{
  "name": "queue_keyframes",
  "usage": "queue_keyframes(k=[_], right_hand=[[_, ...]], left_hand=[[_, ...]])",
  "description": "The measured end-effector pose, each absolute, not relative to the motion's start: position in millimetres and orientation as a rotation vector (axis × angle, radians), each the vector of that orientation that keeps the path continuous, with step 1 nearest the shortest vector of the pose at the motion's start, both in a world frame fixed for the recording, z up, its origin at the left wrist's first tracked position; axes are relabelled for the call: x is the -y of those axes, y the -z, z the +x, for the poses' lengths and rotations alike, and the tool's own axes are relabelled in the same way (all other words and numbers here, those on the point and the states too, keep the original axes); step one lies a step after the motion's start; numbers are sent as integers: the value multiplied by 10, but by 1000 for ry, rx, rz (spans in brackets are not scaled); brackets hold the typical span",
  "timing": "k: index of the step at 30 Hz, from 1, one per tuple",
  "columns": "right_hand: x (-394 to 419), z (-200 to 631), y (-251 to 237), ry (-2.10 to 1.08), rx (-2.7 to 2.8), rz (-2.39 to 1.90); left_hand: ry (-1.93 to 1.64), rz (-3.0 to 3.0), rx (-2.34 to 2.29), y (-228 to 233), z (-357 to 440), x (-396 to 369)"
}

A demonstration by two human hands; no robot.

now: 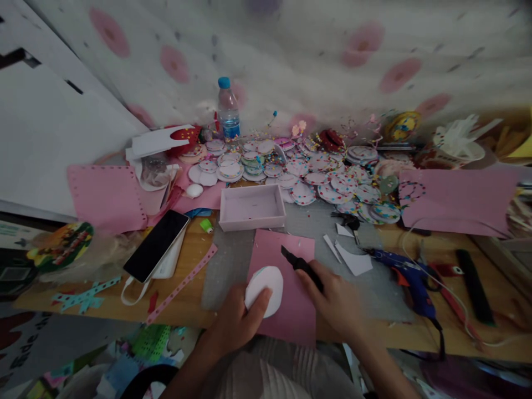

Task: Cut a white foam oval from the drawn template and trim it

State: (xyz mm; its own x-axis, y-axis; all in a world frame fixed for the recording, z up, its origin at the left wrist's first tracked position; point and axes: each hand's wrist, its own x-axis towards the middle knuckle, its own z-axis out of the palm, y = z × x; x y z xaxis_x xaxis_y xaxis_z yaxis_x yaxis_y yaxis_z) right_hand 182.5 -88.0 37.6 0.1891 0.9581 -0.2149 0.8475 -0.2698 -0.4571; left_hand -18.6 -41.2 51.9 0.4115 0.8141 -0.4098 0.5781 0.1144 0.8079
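My left hand (239, 316) grips a round white paper disc (273, 282), thumb flat on its face; a thin greenish edge shows along its upper left. In my right hand (334, 296) is a black utility knife (305, 267), its dark blade pointing up and left, apart from the disc. Beneath both lies a pink sheet (299, 316) on a grey cutting mat (226, 277). White paper offcuts (353, 259) rest on the mat to the right of the knife. Just beyond the pink sheet stands a shallow white box (252, 221).
Piled decorated discs (307, 177) spread behind the box, with a water bottle (228, 111) at the back. A blue glue gun (409, 277) and its cord lie on the right. To the left are a phone (157, 246) and a pink dotted strip (183, 282).
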Motion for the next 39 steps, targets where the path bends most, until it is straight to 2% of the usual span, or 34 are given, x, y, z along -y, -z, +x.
queue_keyframes(k=[6, 10, 18, 25, 32, 39], right_hand=[[934, 1668, -541, -919, 1796, -1881], [943, 1541, -648, -942, 1886, -1811], [946, 1565, -591, -814, 1943, -1855], [887, 1817, -385, -590, 1783, -2297], [933, 1654, -590, -782, 1952, -1841], [905, 1592, -674, -856, 2020, -1751]], left_hand=[[-332, 1632, -1204, -488, -117, 391], [-398, 1674, -1129, -466, -100, 399], [-390, 1616, -1168, -387, -158, 448], [-531, 1285, -1512, -414, -246, 583], [-396, 1356, -1450, -434, -230, 515], [-370, 1553, -1138, -475, -238, 423]])
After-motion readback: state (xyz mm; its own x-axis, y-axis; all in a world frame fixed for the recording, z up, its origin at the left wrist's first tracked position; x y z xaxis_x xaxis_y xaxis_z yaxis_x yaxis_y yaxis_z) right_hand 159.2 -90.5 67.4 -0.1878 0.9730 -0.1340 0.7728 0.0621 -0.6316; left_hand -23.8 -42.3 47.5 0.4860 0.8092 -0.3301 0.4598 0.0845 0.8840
